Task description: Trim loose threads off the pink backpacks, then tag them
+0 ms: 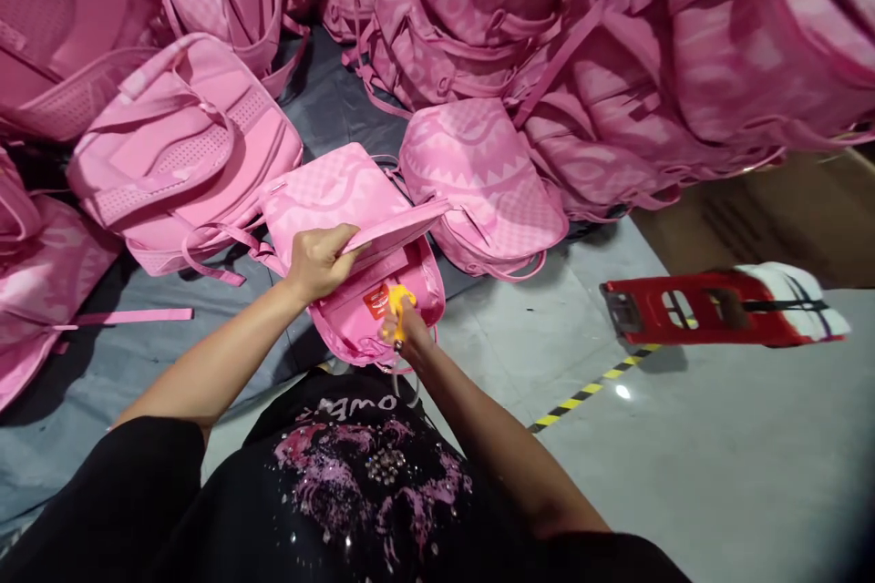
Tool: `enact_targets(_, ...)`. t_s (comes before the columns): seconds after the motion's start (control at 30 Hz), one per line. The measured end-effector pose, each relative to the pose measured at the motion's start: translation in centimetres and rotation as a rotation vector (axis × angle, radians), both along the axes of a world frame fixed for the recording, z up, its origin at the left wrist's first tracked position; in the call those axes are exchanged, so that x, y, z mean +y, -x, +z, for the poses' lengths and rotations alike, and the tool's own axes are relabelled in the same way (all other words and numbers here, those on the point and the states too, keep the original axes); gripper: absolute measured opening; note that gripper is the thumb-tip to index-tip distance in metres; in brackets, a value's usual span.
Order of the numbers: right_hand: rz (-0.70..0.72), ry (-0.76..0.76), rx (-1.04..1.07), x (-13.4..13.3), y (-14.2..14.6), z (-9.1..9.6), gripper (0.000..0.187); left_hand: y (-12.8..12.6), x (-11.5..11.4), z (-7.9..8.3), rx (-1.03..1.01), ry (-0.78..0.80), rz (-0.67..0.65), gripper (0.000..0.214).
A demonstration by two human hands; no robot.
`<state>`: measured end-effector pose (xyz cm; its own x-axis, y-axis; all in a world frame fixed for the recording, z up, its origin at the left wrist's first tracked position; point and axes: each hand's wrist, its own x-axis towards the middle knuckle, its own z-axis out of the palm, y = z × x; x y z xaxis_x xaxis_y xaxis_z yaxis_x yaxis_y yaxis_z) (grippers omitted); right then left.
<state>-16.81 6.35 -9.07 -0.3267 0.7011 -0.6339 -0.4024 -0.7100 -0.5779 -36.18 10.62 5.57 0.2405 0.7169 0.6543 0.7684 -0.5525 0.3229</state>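
Observation:
An unzipped pink backpack [328, 191] with a shark-mouth and checkered pattern lies in front of me. My left hand [323, 262] is closed on the edge of its lifted flap and holds the compartment open. Inside, the pink lining [342, 328] shows, with a red-orange label [375, 301] on it. Over the opening, my right hand [408, 328] is wrapped round a small yellow hand tool [402, 299], close to the label. The tool's exact kind is hard to make out. A thin pale cord [413, 393] hangs below the right hand.
Another pink backpack [478, 173] lies just right, and one with its straps up [191, 155] lies left. Stacked pink backpacks [465, 9] fill the back. A dark sheet [232, 328] covers the left floor. At right are a red trolley [663, 305], striped tape [594, 392] and a cardboard box [758, 219].

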Motion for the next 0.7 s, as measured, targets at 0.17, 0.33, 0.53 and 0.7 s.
enact_targets(0.17, 0.358, 0.126, 0.19, 0.9, 1.9, -1.6, 0.049, 1.0, 1.5, 0.1, 0.084, -0.11, -0.005, 0.027)
enact_targets(0.33, 0.351, 0.047, 0.232, -0.1, 1.1, -2.0, 0.047, 1.4, 2.9, 0.2, 0.106, -0.131, -0.01, 0.031)
enact_targets(0.53, 0.47, -0.114, -0.373, 2.9, -2.9, 3.2, 0.04, 1.7, 2.4, -0.2, 0.114, -0.094, -0.025, 0.032)
enact_targets(0.7, 0.482, -0.415, -1.147, 6.5, -10.2, 10.3, 0.025, 2.1, 2.0, -0.7, 0.077, -0.065, -0.016, 0.031)
